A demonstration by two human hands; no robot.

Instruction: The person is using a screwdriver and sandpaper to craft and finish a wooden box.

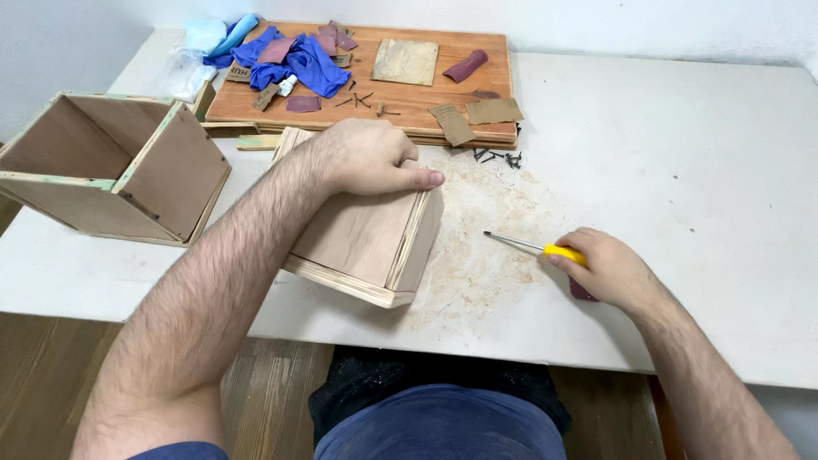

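Observation:
My left hand (368,157) lies on top of a small plywood box (366,243) in the middle of the white table (682,170), fingers curled over its far upper edge and thumb along the top. My right hand (607,268) rests on the table to the right and grips a screwdriver (537,248) with a yellow handle; its metal shaft points left toward the box, apart from it. A small pile of dark screws (497,156) lies just beyond the box.
A second open wooden box (115,166) stands at the left table edge. At the back, a wooden board (400,94) carries blue cloth (298,61), sandpaper pieces and loose screws. Sawdust stains the tabletop around the box. My lap is below the near edge.

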